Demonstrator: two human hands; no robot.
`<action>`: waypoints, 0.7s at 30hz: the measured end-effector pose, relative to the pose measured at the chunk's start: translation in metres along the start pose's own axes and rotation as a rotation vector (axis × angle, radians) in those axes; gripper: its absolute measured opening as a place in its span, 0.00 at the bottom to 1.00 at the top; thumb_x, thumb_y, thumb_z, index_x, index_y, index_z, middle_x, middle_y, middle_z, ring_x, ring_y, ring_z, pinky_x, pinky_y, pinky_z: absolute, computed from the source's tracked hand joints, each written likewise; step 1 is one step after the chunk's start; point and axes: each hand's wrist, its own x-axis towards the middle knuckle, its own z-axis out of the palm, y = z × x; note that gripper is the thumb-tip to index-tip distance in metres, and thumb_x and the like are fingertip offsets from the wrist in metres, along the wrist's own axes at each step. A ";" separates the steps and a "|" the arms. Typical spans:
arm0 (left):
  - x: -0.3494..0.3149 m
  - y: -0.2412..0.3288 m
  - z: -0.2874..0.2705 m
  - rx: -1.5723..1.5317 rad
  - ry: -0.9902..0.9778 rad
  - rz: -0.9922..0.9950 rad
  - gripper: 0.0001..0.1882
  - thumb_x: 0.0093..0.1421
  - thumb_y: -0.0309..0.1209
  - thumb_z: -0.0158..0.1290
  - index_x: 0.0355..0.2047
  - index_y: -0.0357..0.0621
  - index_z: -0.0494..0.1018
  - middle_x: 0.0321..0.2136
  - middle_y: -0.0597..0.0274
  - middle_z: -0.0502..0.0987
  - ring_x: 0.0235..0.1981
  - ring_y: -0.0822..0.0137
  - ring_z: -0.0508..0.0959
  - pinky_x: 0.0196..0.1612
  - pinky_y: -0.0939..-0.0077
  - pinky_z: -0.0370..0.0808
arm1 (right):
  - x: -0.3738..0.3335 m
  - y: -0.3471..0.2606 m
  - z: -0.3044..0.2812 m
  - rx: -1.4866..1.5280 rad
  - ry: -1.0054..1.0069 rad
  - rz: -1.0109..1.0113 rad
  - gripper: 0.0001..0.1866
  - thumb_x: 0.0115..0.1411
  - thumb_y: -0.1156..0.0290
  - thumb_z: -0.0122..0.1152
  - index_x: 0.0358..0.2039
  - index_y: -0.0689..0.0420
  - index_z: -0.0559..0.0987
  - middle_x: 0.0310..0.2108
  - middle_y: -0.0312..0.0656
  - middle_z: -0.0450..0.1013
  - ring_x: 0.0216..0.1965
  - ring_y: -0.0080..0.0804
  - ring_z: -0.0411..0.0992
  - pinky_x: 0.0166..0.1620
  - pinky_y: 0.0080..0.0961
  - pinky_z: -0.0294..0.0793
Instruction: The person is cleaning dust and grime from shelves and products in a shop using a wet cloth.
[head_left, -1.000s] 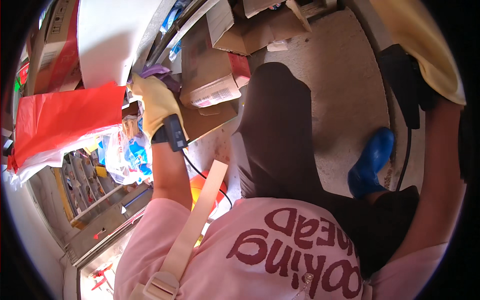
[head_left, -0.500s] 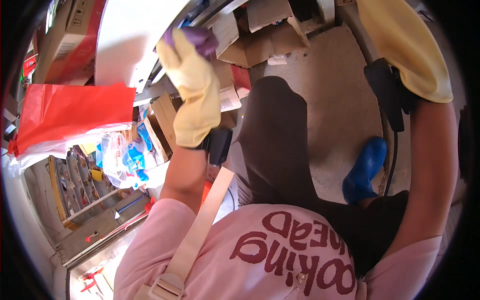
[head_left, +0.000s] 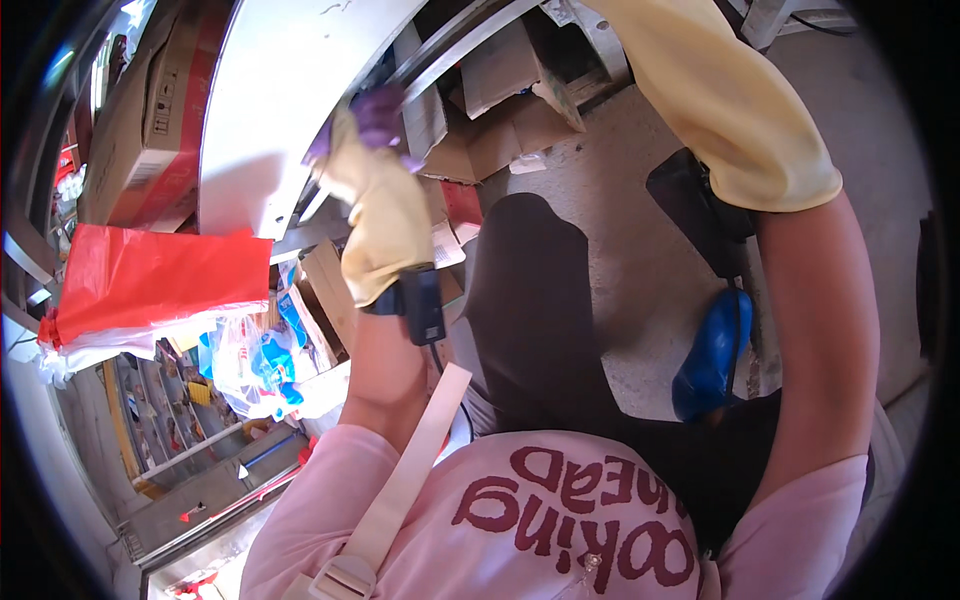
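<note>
My left hand (head_left: 365, 180), in a long yellow rubber glove, is closed around a crumpled purple cloth (head_left: 378, 115). The fingers are blurred. They are at the edge of a large white panel (head_left: 290, 80), beside a metal rail (head_left: 470, 42); whether the cloth touches the panel I cannot tell. A matching yellow glove covers my right hand (head_left: 690, 60), which reaches up and out past the top edge, so its fingers are hidden. Black devices are strapped to both wrists.
Open cardboard boxes (head_left: 500, 125) stand on the floor beyond my knee. To the left are a tall carton (head_left: 160, 120), a red plastic bag (head_left: 165, 280) and a clear bag with blue print (head_left: 250, 360). A blue boot (head_left: 712, 355) is on my foot at the right.
My right arm has swung left and further up, its glove now cut off by the top edge. The left hand has shifted slightly down with the purple cloth. The whole view has tilted somewhat.
</note>
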 end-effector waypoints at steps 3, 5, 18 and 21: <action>0.004 -0.019 0.021 0.018 -0.281 0.154 0.16 0.57 0.30 0.68 0.42 0.38 0.78 0.29 0.58 0.82 0.22 0.67 0.77 0.29 0.74 0.74 | 0.004 -0.006 0.011 0.030 0.086 -0.089 0.11 0.62 0.73 0.55 0.41 0.66 0.78 0.39 0.61 0.80 0.45 0.59 0.79 0.51 0.46 0.77; -0.020 -0.008 0.033 0.841 -0.671 0.574 0.26 0.57 0.18 0.56 0.58 0.40 0.74 0.36 0.40 0.81 0.35 0.44 0.83 0.51 0.54 0.80 | 0.004 0.012 0.017 0.017 0.180 -0.130 0.11 0.62 0.73 0.54 0.41 0.66 0.78 0.38 0.61 0.80 0.44 0.58 0.79 0.50 0.45 0.77; 0.100 -0.001 -0.160 0.490 0.137 0.014 0.20 0.64 0.34 0.59 0.52 0.35 0.76 0.38 0.53 0.84 0.37 0.66 0.82 0.48 0.71 0.77 | 0.002 0.004 0.008 0.088 0.106 -0.072 0.10 0.62 0.72 0.55 0.40 0.64 0.78 0.38 0.59 0.80 0.44 0.57 0.80 0.48 0.47 0.79; 0.109 -0.012 -0.195 0.527 0.160 -0.154 0.19 0.64 0.34 0.59 0.52 0.36 0.76 0.38 0.53 0.84 0.38 0.65 0.82 0.48 0.71 0.78 | -0.001 -0.002 0.009 0.078 0.025 -0.042 0.10 0.63 0.72 0.54 0.40 0.64 0.78 0.37 0.58 0.80 0.43 0.56 0.81 0.47 0.47 0.79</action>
